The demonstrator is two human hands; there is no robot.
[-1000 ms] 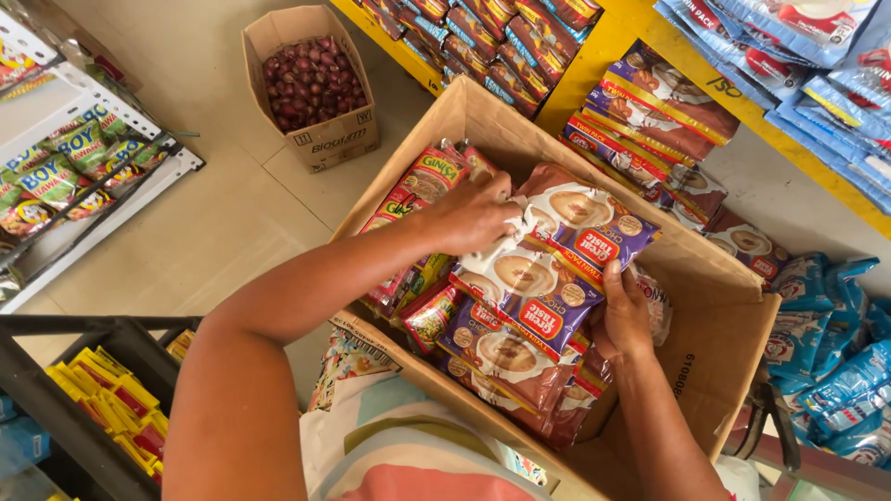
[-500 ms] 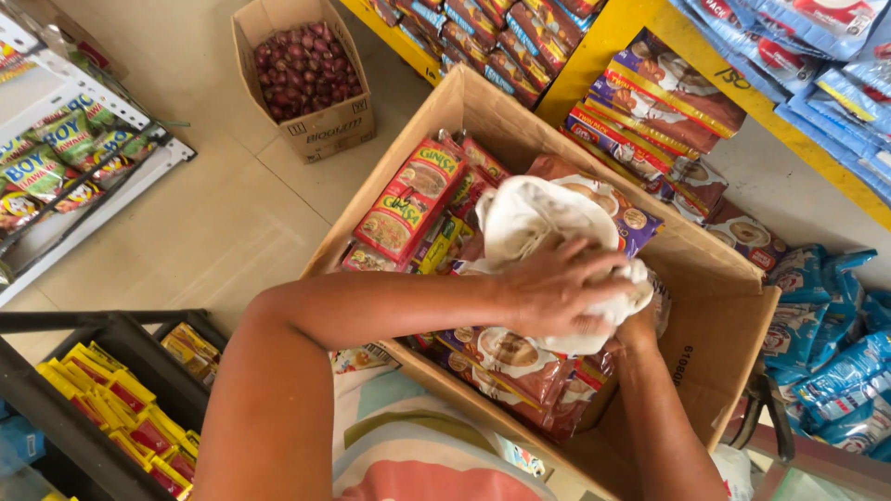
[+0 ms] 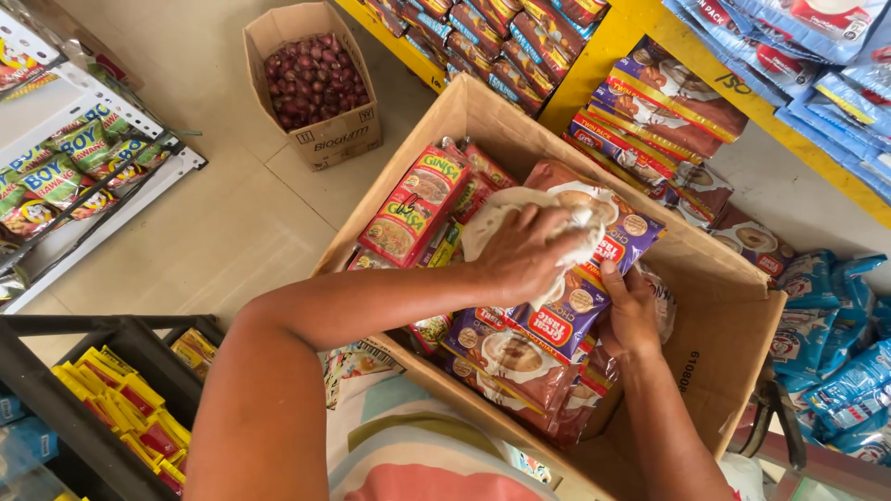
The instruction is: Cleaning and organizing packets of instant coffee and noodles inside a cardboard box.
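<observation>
Left hand (image 3: 524,252) presses a white cloth (image 3: 557,206), bunched in its closed fingers, onto the strip of coffee-mix sachets (image 3: 571,311). Right hand (image 3: 631,311) grips the strip's right edge. Strip runs diagonally, near-left to far-right, over the open cardboard box (image 3: 733,315).

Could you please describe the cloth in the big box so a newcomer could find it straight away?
Start at the large open cardboard box. Above its coffee packets, the left hand presses a crumpled white cloth, the only plain, unprinted item there.
</observation>
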